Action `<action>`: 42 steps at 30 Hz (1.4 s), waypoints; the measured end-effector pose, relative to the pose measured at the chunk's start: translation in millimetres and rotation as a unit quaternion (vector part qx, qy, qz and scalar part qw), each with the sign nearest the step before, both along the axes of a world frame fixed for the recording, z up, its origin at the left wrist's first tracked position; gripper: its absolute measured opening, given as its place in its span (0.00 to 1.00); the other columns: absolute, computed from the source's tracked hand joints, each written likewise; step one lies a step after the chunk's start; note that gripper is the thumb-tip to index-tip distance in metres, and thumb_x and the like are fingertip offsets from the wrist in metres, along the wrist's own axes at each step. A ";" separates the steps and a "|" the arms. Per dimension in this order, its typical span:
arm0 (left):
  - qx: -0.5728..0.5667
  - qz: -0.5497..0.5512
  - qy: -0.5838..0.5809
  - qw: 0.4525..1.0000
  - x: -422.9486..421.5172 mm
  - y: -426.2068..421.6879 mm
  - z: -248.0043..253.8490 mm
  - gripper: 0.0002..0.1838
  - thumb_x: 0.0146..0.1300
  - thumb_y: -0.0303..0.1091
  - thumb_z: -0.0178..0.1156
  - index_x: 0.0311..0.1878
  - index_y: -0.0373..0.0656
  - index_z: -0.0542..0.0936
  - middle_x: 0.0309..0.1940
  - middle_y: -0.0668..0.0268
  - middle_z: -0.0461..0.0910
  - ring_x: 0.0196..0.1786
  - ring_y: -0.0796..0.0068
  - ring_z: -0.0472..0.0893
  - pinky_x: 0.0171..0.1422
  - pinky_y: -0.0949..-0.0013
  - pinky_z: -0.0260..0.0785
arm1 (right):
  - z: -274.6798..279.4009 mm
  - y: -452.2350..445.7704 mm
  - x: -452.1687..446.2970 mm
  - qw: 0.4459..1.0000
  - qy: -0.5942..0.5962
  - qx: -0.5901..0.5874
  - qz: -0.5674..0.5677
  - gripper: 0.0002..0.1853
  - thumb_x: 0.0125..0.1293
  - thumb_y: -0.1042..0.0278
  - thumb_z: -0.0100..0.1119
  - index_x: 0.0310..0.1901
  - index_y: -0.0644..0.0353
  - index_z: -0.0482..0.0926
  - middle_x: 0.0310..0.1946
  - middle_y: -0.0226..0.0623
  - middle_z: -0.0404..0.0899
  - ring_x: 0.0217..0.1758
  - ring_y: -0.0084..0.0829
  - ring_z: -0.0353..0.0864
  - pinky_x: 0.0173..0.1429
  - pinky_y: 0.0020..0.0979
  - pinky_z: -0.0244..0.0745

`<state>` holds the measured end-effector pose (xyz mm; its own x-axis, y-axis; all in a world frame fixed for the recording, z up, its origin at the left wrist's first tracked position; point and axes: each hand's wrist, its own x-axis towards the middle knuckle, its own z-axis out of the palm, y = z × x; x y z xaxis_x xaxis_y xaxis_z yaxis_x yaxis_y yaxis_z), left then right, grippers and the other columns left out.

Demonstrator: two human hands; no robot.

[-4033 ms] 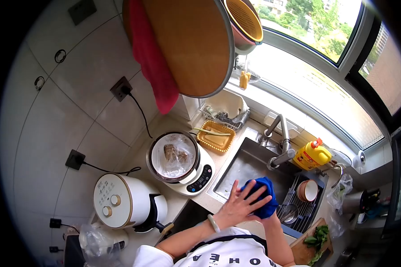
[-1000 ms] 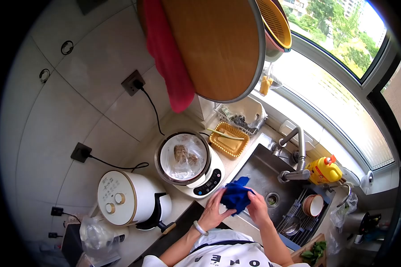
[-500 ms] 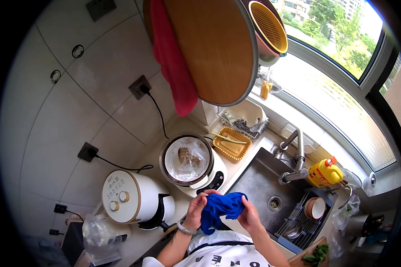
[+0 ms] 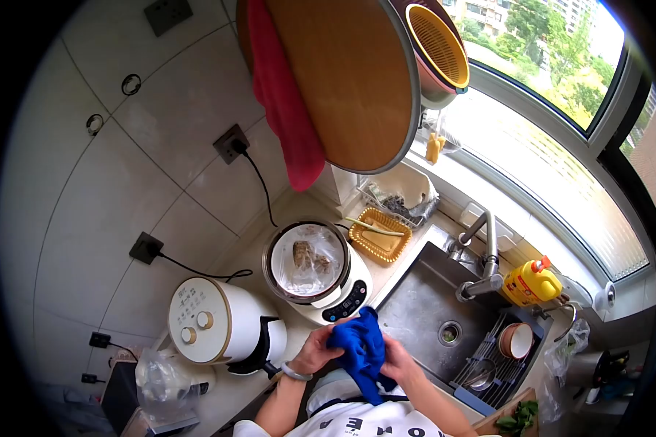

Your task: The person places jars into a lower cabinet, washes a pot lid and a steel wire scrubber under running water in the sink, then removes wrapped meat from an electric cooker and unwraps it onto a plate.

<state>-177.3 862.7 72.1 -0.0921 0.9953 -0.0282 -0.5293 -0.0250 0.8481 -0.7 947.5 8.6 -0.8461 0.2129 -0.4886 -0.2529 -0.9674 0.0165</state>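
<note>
A bunched blue cloth hangs between my two hands, close to my body at the counter's front edge. My left hand, with a pale bangle at the wrist, grips the cloth's left side. On the other side, my right hand has its fingers closed on the cloth, partly hidden behind it. Just beyond my hands stands a white electric cooker with a round pot; a plastic bag with something brown inside lies on its top. To the right is the steel sink.
A white air fryer stands left of the cooker. A gold basket sits behind it. Around the sink are a faucet, a yellow bottle, and a drying rack with bowls. A cutting board holds greens.
The blue cloth has turned from spread sideways to a longer, upright bunch, its lower end hanging nearer my body. Both hands have shifted slightly left and stay on it.
</note>
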 end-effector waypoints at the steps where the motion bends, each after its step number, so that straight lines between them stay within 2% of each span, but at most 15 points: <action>1: 0.001 0.001 0.002 1.000 -1.5 -3.1 -6.3 0.23 0.57 0.23 0.64 0.57 0.39 0.74 0.63 0.60 0.69 0.63 0.66 0.70 0.68 0.63 0.60 | 1.2 -6.2 -3.0 0.998 -0.022 0.040 0.031 0.24 0.72 0.52 0.40 0.59 0.64 0.70 0.52 0.41 0.78 0.55 0.37 0.78 0.64 0.42 0.69; 2: -0.037 0.015 -0.036 0.999 -3.7 -6.0 -11.1 0.21 0.60 0.24 0.62 0.58 0.39 0.74 0.58 0.63 0.73 0.59 0.71 0.73 0.66 0.67 0.62 | -0.5 -7.5 -1.4 0.995 0.086 0.036 0.034 0.28 0.72 0.46 0.37 0.59 0.62 0.70 0.53 0.39 0.78 0.56 0.34 0.77 0.64 0.38 0.68; 5: -0.090 0.080 -0.067 0.990 -12.7 1.4 2.9 0.18 0.65 0.30 0.58 0.58 0.38 0.75 0.48 0.68 0.80 0.50 0.80 0.77 0.59 0.74 0.67 | 20.4 2.5 -2.8 0.988 0.019 0.108 0.106 0.32 0.71 0.41 0.34 0.60 0.61 0.71 0.52 0.37 0.79 0.56 0.32 0.76 0.62 0.34 0.67; 7: -0.137 0.189 0.088 0.968 -35.4 5.8 12.1 0.18 0.65 0.34 0.59 0.56 0.35 0.76 0.47 0.67 0.80 0.49 0.81 0.77 0.57 0.75 0.66 | 12.6 5.2 1.1 0.982 -0.014 0.157 0.100 0.34 0.71 0.39 0.33 0.61 0.62 0.70 0.51 0.36 0.79 0.53 0.29 0.76 0.58 0.30 0.67; 11: -0.185 0.332 0.198 0.903 -79.6 13.6 27.8 0.20 0.61 0.33 0.59 0.54 0.31 0.76 0.42 0.65 0.81 0.44 0.81 0.76 0.55 0.77 0.66 | 17.9 12.7 17.3 0.983 0.022 0.173 0.062 0.35 0.72 0.39 0.31 0.61 0.64 0.68 0.46 0.35 0.77 0.47 0.26 0.75 0.52 0.28 0.68; 14: -0.220 0.285 0.299 0.884 -137.2 13.3 -21.3 0.23 0.58 0.33 0.59 0.54 0.28 0.75 0.42 0.57 0.81 0.46 0.72 0.78 0.56 0.71 0.67 | 5.6 16.1 32.1 0.989 0.041 0.139 0.033 0.32 0.73 0.42 0.29 0.59 0.63 0.70 0.45 0.36 0.78 0.46 0.27 0.76 0.52 0.28 0.69; 16: -0.280 0.326 0.608 0.668 -154.3 23.7 -53.5 0.20 0.54 0.30 0.61 0.50 0.30 0.77 0.44 0.51 0.79 0.47 0.60 0.78 0.54 0.63 0.68 | -3.3 17.5 37.3 0.991 0.031 0.130 0.025 0.31 0.74 0.44 0.29 0.57 0.63 0.71 0.43 0.37 0.78 0.45 0.28 0.76 0.51 0.30 0.69; 17: -0.282 0.326 0.608 0.667 -152.8 29.8 -50.3 0.20 0.54 0.30 0.61 0.50 0.30 0.77 0.44 0.51 0.79 0.47 0.60 0.78 0.54 0.63 0.68 | -6.3 17.9 39.2 0.992 0.021 0.123 0.017 0.30 0.74 0.45 0.28 0.55 0.63 0.73 0.42 0.37 0.79 0.44 0.30 0.76 0.51 0.31 0.70; 20: -0.338 0.244 0.732 0.539 -149.3 49.2 -46.0 0.19 0.53 0.35 0.65 0.44 0.31 0.79 0.44 0.45 0.76 0.48 0.46 0.75 0.56 0.53 0.66 | -7.7 19.5 42.6 0.994 0.021 0.111 0.005 0.28 0.75 0.48 0.28 0.51 0.63 0.74 0.40 0.38 0.79 0.43 0.30 0.77 0.51 0.31 0.71; 21: -0.338 0.244 0.732 0.538 -145.0 53.0 -38.3 0.19 0.53 0.35 0.65 0.44 0.31 0.79 0.44 0.45 0.76 0.48 0.46 0.75 0.56 0.53 0.66 | -8.1 20.0 43.9 0.994 0.021 0.110 0.005 0.28 0.75 0.48 0.28 0.51 0.63 0.74 0.40 0.38 0.79 0.43 0.30 0.77 0.51 0.31 0.71; 24: -0.395 0.135 0.821 0.388 -134.6 68.7 -19.9 0.17 0.51 0.46 0.66 0.35 0.41 0.83 0.44 0.52 0.78 0.50 0.55 0.76 0.59 0.58 0.62 | -8.7 20.2 48.6 0.994 0.022 0.108 -0.005 0.28 0.75 0.47 0.30 0.51 0.64 0.73 0.41 0.39 0.79 0.43 0.29 0.77 0.49 0.30 0.71; 31: -0.415 0.079 0.834 0.354 -141.7 85.6 -35.4 0.22 0.51 0.52 0.66 0.38 0.42 0.83 0.48 0.52 0.78 0.55 0.56 0.75 0.63 0.58 0.59 | -6.2 22.3 60.5 0.994 -0.002 0.106 -0.036 0.26 0.74 0.49 0.33 0.50 0.65 0.73 0.40 0.40 0.79 0.41 0.30 0.77 0.48 0.30 0.72; 34: -0.469 0.061 0.786 0.398 -138.5 97.4 -34.1 0.17 0.53 0.45 0.63 0.40 0.41 0.83 0.51 0.52 0.77 0.55 0.55 0.76 0.63 0.57 0.60 | -7.6 22.3 65.8 0.993 -0.008 0.101 -0.057 0.25 0.74 0.50 0.34 0.50 0.65 0.73 0.40 0.40 0.79 0.41 0.30 0.77 0.48 0.31 0.72; 36: -0.495 0.076 0.781 0.373 -139.5 103.0 -45.2 0.11 0.53 0.34 0.56 0.37 0.46 0.85 0.44 0.54 0.81 0.56 0.59 0.75 0.60 0.59 0.61 | -8.7 22.8 71.2 0.993 -0.011 0.100 -0.061 0.25 0.74 0.50 0.35 0.50 0.65 0.73 0.40 0.40 0.79 0.41 0.30 0.77 0.48 0.31 0.72; 42: -0.500 0.133 0.785 0.341 -128.1 107.1 -54.2 0.13 0.51 0.32 0.57 0.39 0.42 0.84 0.45 0.51 0.81 0.53 0.57 0.78 0.56 0.59 0.70 | -11.2 25.7 83.5 0.988 -0.014 0.112 -0.105 0.23 0.73 0.51 0.36 0.50 0.65 0.73 0.40 0.40 0.79 0.41 0.30 0.77 0.47 0.31 0.72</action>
<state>-305.4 969.9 17.9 -0.8581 0.5110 -0.0497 0.5048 0.8221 -0.2634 82.9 973.2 -2.5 -0.7591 0.4877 -0.4312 -0.4458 -0.8721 -0.2016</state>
